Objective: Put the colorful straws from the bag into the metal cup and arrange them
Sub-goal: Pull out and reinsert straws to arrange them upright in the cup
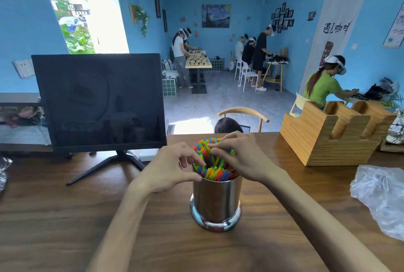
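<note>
A shiny metal cup [216, 201] stands upright on the wooden table [65, 217], a little in front of me. Several colorful straws [213, 169] fill it and fan out above its rim. My left hand [172, 169] is at the cup's left rim, its fingers curled, with thumb and fingertips touching the straw tops. Over the right side of the bundle sits my right hand [238, 158], whose curled fingers pinch straw ends near the middle. The clear plastic bag [380, 197] lies crumpled at the table's right edge.
A dark monitor [98, 101] on a stand is at the back left of the table. At the back right stands a wooden holder box [332, 134]. A seated person's head [227, 125] shows just beyond the table's far edge, and other people work in the room behind.
</note>
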A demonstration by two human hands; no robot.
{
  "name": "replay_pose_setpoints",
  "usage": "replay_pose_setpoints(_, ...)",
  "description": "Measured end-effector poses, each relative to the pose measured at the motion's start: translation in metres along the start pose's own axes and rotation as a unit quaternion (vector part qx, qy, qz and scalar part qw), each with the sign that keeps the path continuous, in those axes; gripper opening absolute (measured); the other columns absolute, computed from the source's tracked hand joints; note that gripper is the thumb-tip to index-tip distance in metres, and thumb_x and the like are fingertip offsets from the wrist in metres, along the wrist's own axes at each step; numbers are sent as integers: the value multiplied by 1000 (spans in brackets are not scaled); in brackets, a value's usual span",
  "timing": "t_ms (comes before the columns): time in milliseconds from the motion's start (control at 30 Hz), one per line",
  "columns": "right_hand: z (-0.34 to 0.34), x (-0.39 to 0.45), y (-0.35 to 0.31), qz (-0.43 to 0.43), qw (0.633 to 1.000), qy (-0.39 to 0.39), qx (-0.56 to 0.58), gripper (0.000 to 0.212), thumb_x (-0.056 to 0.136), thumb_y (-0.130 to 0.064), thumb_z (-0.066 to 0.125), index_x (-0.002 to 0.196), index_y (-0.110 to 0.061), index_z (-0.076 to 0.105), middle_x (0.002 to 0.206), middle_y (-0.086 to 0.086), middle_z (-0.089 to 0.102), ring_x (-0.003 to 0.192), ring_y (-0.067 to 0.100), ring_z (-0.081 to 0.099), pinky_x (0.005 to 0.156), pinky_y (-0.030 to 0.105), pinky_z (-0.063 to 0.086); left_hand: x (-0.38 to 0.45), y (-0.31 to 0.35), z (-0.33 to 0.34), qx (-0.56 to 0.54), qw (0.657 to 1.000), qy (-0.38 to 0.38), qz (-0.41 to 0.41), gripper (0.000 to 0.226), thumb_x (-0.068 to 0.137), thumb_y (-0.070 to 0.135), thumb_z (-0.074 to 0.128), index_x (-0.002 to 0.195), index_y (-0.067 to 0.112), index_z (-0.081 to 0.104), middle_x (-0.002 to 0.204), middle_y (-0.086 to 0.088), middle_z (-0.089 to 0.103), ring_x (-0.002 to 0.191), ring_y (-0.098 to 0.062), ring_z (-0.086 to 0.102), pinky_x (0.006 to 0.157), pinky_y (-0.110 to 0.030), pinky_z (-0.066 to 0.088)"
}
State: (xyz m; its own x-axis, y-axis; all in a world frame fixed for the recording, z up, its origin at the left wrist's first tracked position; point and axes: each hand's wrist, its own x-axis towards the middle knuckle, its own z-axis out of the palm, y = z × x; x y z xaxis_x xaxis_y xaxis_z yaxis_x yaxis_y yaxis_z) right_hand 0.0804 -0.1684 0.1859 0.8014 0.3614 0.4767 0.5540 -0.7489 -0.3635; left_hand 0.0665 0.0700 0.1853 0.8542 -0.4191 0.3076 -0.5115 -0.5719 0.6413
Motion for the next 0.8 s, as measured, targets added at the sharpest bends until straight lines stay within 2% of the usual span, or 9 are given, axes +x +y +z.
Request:
replay_pose_setpoints(67,-1,-1,1,-3,1000,-16,16,28,104,-40,57,106,-26,80,106,-4,77,111,16,62,101,48,43,2,-3,3,-8,1000,17,-1,27,67,26,96,87,37,82,84,15,62,77,-6,55,67,-18,47)
replay_pose_setpoints(167,-2,-3,3,9,999,-8,32,46,105,-42,49,89,-10,77,88,5,74,94,21,64,90,47,46,1,-5,5,-17,1000,21,-9,24,68,28,95,86,39,83,84,22,63,74,-7,57,65,-22,50)
replay_pose_setpoints(300,-5,-5,0,22,997,-14,69,70,101,-57,34,91,1,73,85,15,70,90,26,61,88,45,45,2,-3,4,-27,999,43,5,19,68,26,95,81,34,85,80,15,68,69,-10,60,61,-20,48)
replay_pose_setpoints(433,-5,-5,0,25,996,-11,85,74,100,-59,33,94,3,72,89,18,70,93,31,62,88,47,44,6,5,2,-35,996,80,36,17,66,22,96,77,27,85,75,14,72,62,-8,60,58,-12,44)
replay_pose_setpoints(533,-5,-5,3,22,995,0,95,69,102,-56,35,95,1,73,90,17,70,92,30,61,85,49,45,10,9,2,-32,993,98,50,14,68,24,94,78,27,84,73,18,74,64,-8,63,59,-12,46)
replay_pose_setpoints(600,-5,-6,5,16,994,9,106,57,105,-49,40,94,-6,75,93,9,72,93,24,63,87,49,46,13,10,2,-26,993,98,55,12,72,25,92,81,29,84,75,19,75,70,-7,68,62,-14,51)
replay_pose_setpoints(700,-5,-7,5,23,992,17,120,34,105,-40,51,108,-21,79,113,-9,73,113,12,62,101,47,45,16,12,5,-35,994,89,55,11,79,23,88,86,31,83,80,22,76,77,-2,73,69,-22,59)
replay_pose_setpoints(800,-6,-8,3,10,987,8,159,29,102,-42,57,117,-27,77,119,-15,71,121,6,59,106,42,44,19,17,7,-61,991,98,62,16,84,20,84,91,35,82,83,23,76,80,0,74,71,-20,59)
